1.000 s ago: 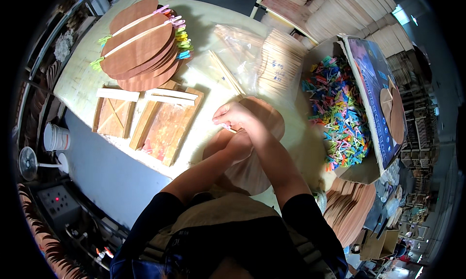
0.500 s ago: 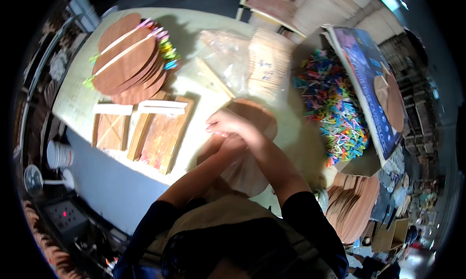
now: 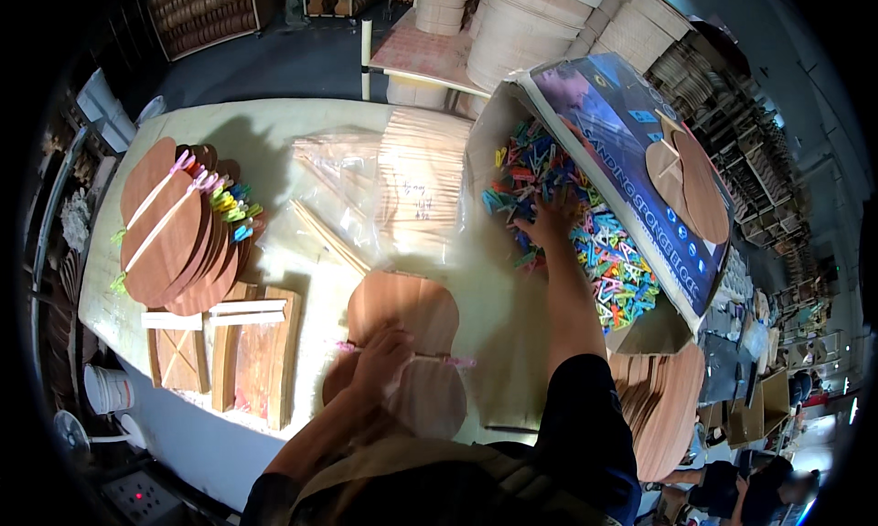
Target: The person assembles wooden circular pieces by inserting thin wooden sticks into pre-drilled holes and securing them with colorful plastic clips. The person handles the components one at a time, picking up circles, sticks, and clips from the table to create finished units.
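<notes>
My left hand bears down on a guitar-shaped wooden panel at the table's front. Its fingers are bent and held together over a thin wooden strip that crosses the panel's waist. A pink clothespin sits at the strip's right end, another pink clothespin at its left. Off to the right, my right hand reaches into a cardboard box of small coloured clothespins. Its fingers are spread among them; I see nothing gripped.
A clipped stack of panels lies at left, behind two wooden frames. Bundled wooden strips in plastic and loose sticks lie beyond the panel. More panels stand right of the box. A person is at lower right.
My hands were together at the panel. The right hand has moved right into the clothespin box, while the left stays on the panel. The view has shifted, showing more of the room behind.
</notes>
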Motion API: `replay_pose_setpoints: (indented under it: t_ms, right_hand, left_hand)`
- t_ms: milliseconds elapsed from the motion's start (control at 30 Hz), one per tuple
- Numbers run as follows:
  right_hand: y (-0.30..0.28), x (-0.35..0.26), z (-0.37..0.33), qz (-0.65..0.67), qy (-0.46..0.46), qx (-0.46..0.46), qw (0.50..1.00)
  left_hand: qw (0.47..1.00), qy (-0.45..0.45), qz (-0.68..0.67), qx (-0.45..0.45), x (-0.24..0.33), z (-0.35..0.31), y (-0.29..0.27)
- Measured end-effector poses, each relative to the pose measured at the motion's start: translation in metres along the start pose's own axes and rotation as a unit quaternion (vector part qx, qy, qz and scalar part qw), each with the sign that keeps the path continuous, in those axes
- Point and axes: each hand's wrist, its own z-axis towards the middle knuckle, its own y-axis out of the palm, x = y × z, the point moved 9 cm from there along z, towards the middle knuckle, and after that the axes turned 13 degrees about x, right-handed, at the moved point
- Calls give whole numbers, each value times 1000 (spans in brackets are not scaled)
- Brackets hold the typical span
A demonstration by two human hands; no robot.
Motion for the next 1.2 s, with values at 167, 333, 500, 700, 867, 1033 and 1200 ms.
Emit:
replay_pose_setpoints:
  t_ms: [167, 333, 500, 700, 867, 1033, 1200]
  right_hand:
    - [45, 4, -25, 56, 44, -43, 997]
    - [31, -1, -88, 115, 14, 9, 993]
    - [1, -8, -179, 177, 73, -32, 981]
    - [-54, -31, -256, 231, -23, 51, 971]
    - [-61, -14, -286, 63, 30, 149, 986]
    - [-77, -16, -283, 174, -18, 115, 978]
    - [-77, -9, -304, 126, -22, 42, 991]
  left_hand:
    - [999, -23, -3, -33, -5, -2, 3]
    - [1000, -12, -3, -21, -5, 0, 5]
    - [994, -58, -86, -41, -10, 3, 4]
    - [994, -104, 5, 41, -12, 4, -78]
    - [892, -272, 98, 348, -107, -82, -234]
    - [675, -398, 124, 609, -226, -215, -372]
    - [561, -554, 27, 615, -320, -256, -403]
